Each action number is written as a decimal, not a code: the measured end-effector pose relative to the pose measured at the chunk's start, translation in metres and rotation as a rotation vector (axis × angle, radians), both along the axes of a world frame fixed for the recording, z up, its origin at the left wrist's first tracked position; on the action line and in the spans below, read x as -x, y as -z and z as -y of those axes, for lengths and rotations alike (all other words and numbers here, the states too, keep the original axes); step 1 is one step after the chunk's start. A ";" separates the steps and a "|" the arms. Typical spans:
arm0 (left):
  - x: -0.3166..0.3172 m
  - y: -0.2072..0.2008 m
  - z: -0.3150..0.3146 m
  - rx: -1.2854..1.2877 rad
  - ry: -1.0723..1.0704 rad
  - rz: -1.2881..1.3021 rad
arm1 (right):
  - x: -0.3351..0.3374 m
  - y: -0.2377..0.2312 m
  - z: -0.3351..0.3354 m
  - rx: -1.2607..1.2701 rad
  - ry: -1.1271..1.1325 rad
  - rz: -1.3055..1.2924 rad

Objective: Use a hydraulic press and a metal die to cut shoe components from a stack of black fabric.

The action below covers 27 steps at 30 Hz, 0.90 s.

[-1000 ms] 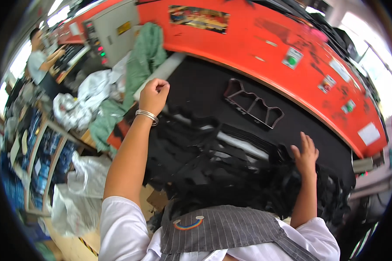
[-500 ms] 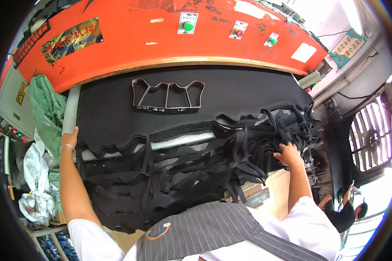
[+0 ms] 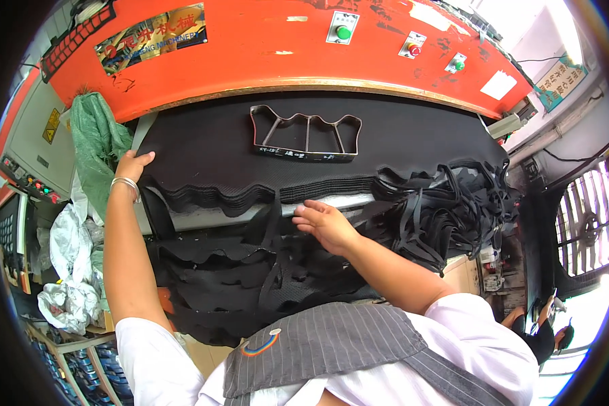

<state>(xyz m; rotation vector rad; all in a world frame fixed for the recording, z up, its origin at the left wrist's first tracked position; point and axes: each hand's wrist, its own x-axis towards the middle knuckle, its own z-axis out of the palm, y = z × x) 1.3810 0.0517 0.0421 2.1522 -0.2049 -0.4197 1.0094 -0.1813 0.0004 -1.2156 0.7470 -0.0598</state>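
Observation:
A layered stack of black sheet material point(image 3: 203, 135) covers the machine bed, its near edge cut in waves. On top lies a metal cutting die point(image 3: 307, 137) with a wavy far side and inner cross bars. My left hand point(image 3: 136, 166), with a bracelet at the wrist, is at the stack's left edge, thumb and fingers apart. In front of the straight middle part of the cut edge is my right hand point(image 3: 323, 224), palm partly turned up, fingers stretched out and holding nothing visible. Black cut-out scrap point(image 3: 216, 284) hangs in strips below the front edge.
An orange machine beam point(image 3: 264, 61) with green and red buttons point(image 3: 414, 49) spans the far side. Tangled black strips point(image 3: 440, 216) heap at the right. Green sacking point(image 3: 98, 142) and white plastic bags point(image 3: 71, 257) are at the left. Another person point(image 3: 541, 335) is far right.
My right hand has moved left from the tangled strips to the middle of the front edge. My left hand has shifted farther up the stack's left edge. The view has swung slightly left.

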 end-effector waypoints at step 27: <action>-0.067 0.082 -0.060 -0.053 0.115 0.214 | -0.047 0.010 -0.024 -0.758 0.094 0.241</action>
